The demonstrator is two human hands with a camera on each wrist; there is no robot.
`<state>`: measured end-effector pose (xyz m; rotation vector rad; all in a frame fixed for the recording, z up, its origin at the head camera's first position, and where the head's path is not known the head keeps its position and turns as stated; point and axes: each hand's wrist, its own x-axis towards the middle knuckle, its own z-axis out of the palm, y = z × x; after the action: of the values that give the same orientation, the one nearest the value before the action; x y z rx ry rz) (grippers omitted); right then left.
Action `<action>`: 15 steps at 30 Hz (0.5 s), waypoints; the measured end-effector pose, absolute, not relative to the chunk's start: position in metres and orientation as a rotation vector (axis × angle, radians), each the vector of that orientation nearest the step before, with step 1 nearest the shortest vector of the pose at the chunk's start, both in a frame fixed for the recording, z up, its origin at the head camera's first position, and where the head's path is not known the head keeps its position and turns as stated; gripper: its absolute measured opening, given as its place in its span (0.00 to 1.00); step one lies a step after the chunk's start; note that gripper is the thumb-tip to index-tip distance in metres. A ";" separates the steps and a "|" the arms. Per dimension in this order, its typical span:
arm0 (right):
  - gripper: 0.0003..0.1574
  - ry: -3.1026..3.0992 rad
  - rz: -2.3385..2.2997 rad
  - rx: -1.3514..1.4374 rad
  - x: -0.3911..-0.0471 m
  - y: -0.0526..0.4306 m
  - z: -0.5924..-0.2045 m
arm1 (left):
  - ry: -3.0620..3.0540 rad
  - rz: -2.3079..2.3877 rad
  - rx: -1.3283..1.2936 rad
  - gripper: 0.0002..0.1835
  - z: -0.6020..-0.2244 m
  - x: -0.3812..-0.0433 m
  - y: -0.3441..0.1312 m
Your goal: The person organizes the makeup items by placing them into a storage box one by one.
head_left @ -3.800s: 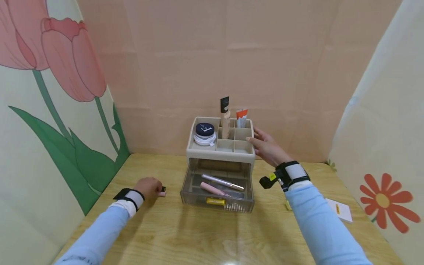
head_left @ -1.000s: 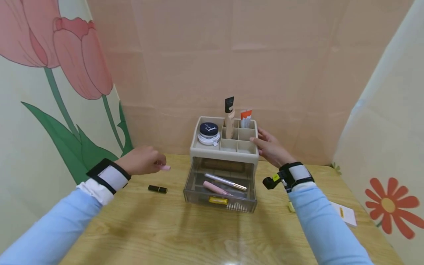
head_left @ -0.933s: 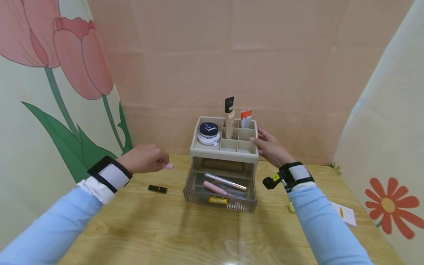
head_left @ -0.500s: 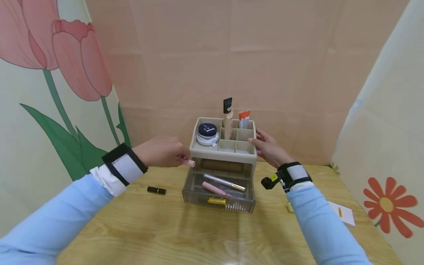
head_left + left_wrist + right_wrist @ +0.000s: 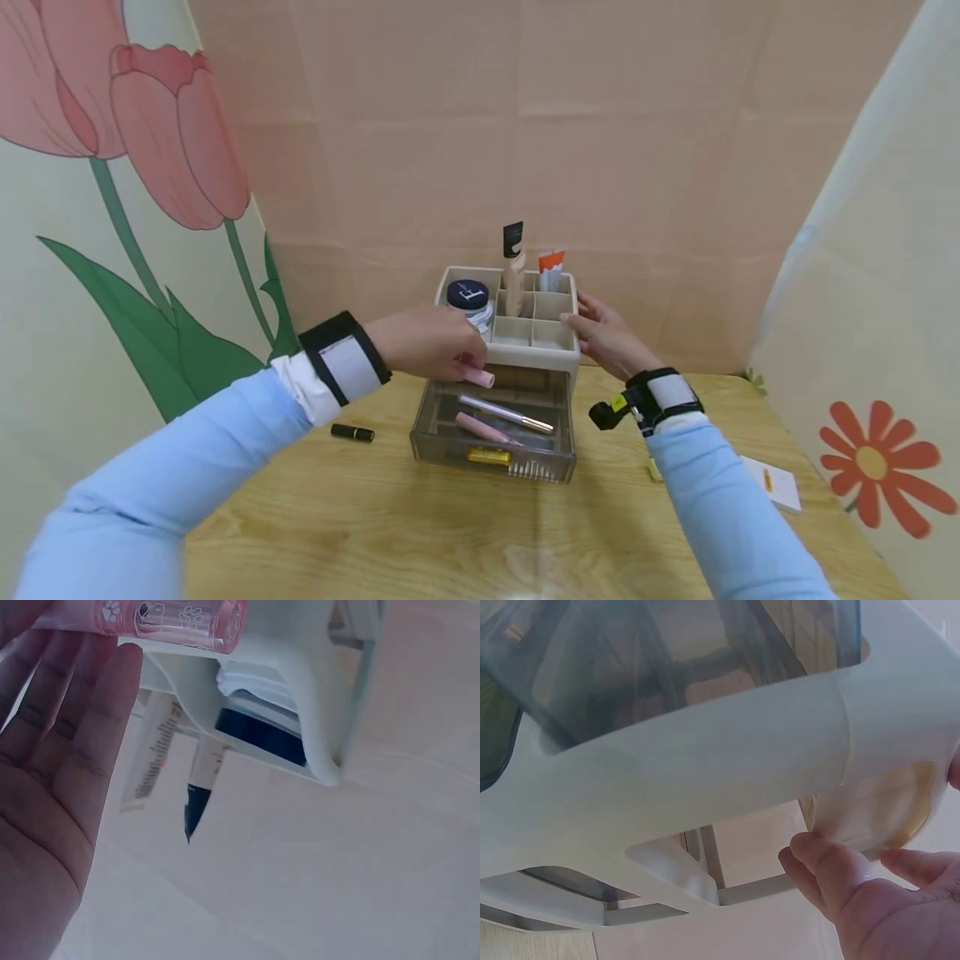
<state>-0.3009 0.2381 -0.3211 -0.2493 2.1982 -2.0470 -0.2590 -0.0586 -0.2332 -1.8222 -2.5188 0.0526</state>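
Observation:
My left hand [image 5: 431, 342] pinches a pink lip gloss tube [image 5: 477, 377] over the back of the pulled-out drawer [image 5: 442, 448]. In the left wrist view the tube's clear end [image 5: 180, 621] shows paw prints. My right hand [image 5: 611, 337] grips the right side of the beige makeup organizer [image 5: 517, 357], thumb at the top rim. The right wrist view shows its fingertips [image 5: 810, 851] at the organizer's wall. Inside the smoky drawer lie a silver pen-like stick [image 5: 504, 412] and a pink pen-like tube [image 5: 480, 428].
On the organizer's top stand a dark-lidded compact [image 5: 467, 293], a beige tube with black cap [image 5: 514, 275] and an orange-and-white tube [image 5: 551, 271]. A black lipstick tube [image 5: 352, 432] lies on the table at left. A white box [image 5: 772, 483] and a small yellow thing [image 5: 654, 471] lie right.
My left hand picked up the pink tube from beside the black lipstick and carried it right, over the drawer. The right hand keeps its place on the organizer.

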 end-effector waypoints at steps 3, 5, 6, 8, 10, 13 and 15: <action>0.43 2.205 -2.044 -0.245 -0.301 0.238 -0.321 | -2.523 0.066 -1.839 0.07 -0.235 -0.261 -0.049; 0.43 2.210 -2.045 -0.243 -0.301 0.238 -0.321 | -2.535 0.082 -1.843 0.06 -0.238 -0.263 -0.042; 0.42 2.210 -2.047 -0.244 -0.301 0.238 -0.321 | -2.540 0.090 -1.846 0.07 -0.239 -0.263 -0.039; 0.42 2.210 -2.053 -0.243 -0.301 0.238 -0.321 | -2.554 0.090 -1.862 0.09 -0.242 -0.264 -0.032; 0.42 2.205 -2.058 -0.243 -0.301 0.238 -0.322 | -2.571 0.075 -1.896 0.12 -0.246 -0.265 -0.026; 0.42 2.195 -2.062 -0.246 -0.301 0.236 -0.323 | -2.606 0.071 -1.939 0.16 -0.254 -0.267 -0.019; 0.42 2.194 -2.060 -0.247 -0.301 0.236 -0.324 | -2.630 0.075 -1.955 0.15 -0.259 -0.268 -0.015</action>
<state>-0.3007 0.2358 -0.3235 -0.2472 2.1942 -2.0596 -0.2676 -0.0147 -0.2592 -1.9548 -2.6295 0.0749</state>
